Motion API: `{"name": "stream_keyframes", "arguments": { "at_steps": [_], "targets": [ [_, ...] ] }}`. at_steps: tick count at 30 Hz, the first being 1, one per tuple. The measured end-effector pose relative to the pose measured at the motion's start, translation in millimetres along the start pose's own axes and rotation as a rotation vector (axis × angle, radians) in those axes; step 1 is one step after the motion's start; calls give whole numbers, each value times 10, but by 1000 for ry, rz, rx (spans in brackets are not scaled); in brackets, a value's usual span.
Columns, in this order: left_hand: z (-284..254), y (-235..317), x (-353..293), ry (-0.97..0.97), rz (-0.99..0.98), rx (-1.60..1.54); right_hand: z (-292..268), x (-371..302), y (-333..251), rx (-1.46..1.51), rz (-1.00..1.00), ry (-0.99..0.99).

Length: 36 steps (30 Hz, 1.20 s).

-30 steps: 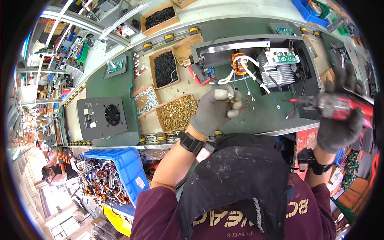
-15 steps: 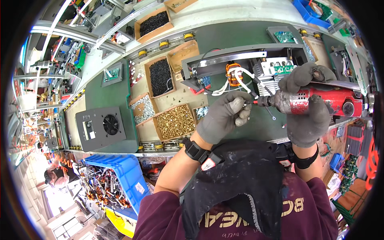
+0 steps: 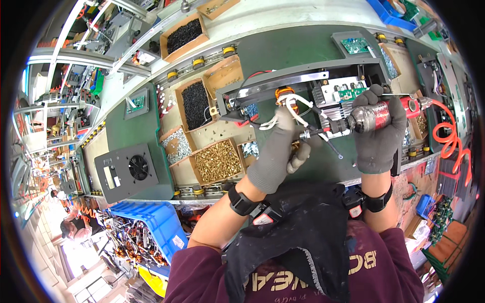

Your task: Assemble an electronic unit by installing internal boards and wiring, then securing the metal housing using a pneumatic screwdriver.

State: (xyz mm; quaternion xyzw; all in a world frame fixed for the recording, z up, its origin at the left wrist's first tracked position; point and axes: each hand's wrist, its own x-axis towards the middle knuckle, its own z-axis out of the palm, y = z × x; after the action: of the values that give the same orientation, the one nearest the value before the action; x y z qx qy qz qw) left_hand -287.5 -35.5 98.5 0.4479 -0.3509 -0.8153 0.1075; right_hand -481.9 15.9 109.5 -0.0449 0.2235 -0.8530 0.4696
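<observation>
My right hand (image 3: pixel 379 141) is wrapped round a red power driver (image 3: pixel 366 118), which points left with a long dark bit (image 3: pixel 323 130). A small metal piece sits at the bit's tip, beside my left hand (image 3: pixel 275 156). The left index finger reaches up to white cables (image 3: pixel 297 112) by an orange-and-copper coil (image 3: pixel 284 93), while the lower fingers curl. Its fingertips are blurred, so I cannot make out a grip. The coil sits in a long dark metal housing (image 3: pixel 268 83) with a finned heat sink and a green circuit board (image 3: pixel 348 94). Both hands wear grey gloves.
Left of the housing are boxes of brass fasteners (image 3: pixel 217 161), black screws (image 3: pixel 197 103) and silver parts (image 3: pixel 177 146). A dark panel with a fan (image 3: pixel 129 169) lies farther left. A blue crate (image 3: pixel 151 217) of coils stands below the bench. A coiled red hose (image 3: pixel 444 131) hangs at right.
My left hand has moved up and left from the bit to the white cables. The driver has tilted, and my right hand's upper fingers have closed round its body.
</observation>
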Motion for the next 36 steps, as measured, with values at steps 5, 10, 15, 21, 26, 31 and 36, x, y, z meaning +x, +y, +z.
{"name": "stream_keyframes", "arguments": {
  "at_steps": [5, 10, 15, 21, 26, 31, 36],
  "targets": [
    [-305, 73, 446, 115, 328, -367, -149, 102, -217, 37, 31, -16],
    [-556, -38, 857, -74, 305, -769, -127, 156, -425, -44, -60, -47],
    [-615, -278, 899, -9, 423, -376, -194, 279, -499, -117, -117, -98],
    [-621, -351, 926, 70, 407, -393, -326, 553, -332, -380, -247, -102],
    [-593, -338, 927, 119, 400, -443, -338, 699, -64, -764, -315, -57],
    [-598, -350, 951, 104, 462, -413, -213, 671, 148, -1019, -495, -282],
    [-611, -379, 971, 135, 459, -402, -105, 693, 294, -1052, -421, -314]
  ]
}}
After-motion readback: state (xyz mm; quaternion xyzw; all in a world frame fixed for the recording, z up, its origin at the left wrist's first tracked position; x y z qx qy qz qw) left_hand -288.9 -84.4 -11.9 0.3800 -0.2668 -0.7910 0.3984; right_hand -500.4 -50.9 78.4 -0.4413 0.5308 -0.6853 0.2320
